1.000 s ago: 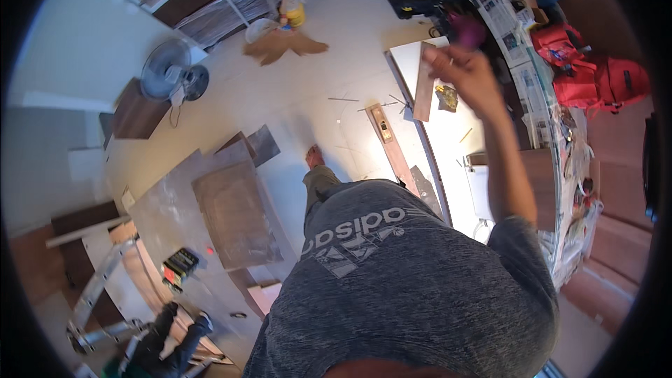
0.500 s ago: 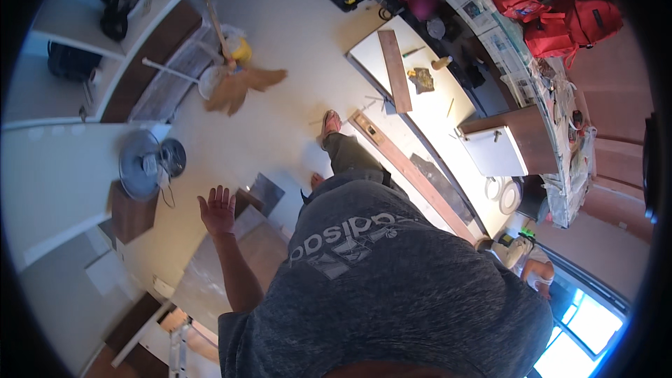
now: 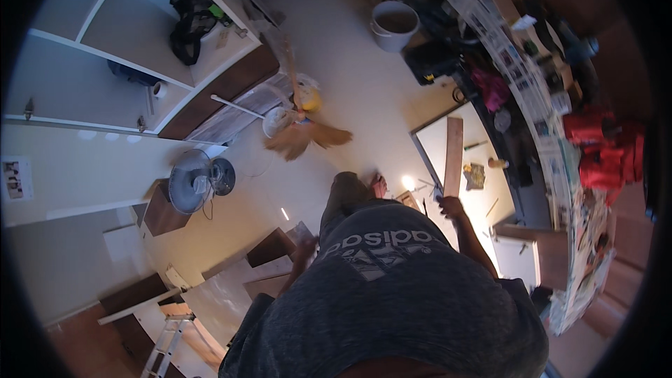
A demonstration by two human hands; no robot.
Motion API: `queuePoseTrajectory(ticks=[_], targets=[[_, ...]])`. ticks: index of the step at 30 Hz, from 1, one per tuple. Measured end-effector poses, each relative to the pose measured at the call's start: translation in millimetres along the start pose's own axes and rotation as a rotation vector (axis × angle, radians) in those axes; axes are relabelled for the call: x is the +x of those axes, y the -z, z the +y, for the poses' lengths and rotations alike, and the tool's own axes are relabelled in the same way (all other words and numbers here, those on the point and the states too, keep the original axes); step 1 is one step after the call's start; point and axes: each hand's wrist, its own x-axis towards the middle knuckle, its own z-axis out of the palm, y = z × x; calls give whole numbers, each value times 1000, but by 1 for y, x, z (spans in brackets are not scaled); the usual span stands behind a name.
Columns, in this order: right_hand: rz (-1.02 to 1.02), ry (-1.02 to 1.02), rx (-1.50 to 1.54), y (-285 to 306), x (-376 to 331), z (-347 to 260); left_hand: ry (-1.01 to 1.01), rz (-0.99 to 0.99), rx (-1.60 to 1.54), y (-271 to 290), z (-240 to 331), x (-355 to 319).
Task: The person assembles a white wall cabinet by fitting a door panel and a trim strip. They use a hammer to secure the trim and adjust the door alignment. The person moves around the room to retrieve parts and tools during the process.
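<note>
My right hand (image 3: 451,207) is in front of my right side, fingers curled closed. It appears just by the near end of a brown wooden strip (image 3: 453,150); whether it touches the strip I cannot tell. A small greyish shape shows at its fingers, too unclear to name. The strip rests on a pale board (image 3: 432,141), beside a crumpled dark and yellow piece (image 3: 474,176) and a small bottle (image 3: 498,163). My left hand (image 3: 306,246) hangs low against my left side, dark and smeared, its fingers not readable. Dark brown panels (image 3: 271,246) lie near it.
A straw broom (image 3: 308,138) leans by a white cabinet (image 3: 133,28). A fan (image 3: 190,180) stands at left, with a ladder (image 3: 166,343) at lower left. A grey bucket (image 3: 394,26) is ahead. Red bags (image 3: 605,147) sit beyond a paper-covered counter (image 3: 521,73) at right.
My view has swung left, and the room's things sit further right in it. My left hand, raised and spread before, is now low by my side. My right hand has come into view.
</note>
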Motion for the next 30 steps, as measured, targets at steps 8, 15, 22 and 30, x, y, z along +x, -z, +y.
queuePoseTrajectory(ticks=[8,15,22,30], targets=[[93,283,229,96,33,-301,996,-238,-383,31,54,-21],[-85,431,-204,73,121,-343,1034,49,-800,47,71,191],[5,576,-1081,98,229,-286,486,197,-820,174,195,423],[-109,90,-572,139,300,-364,286,345,-120,154,145,472]])
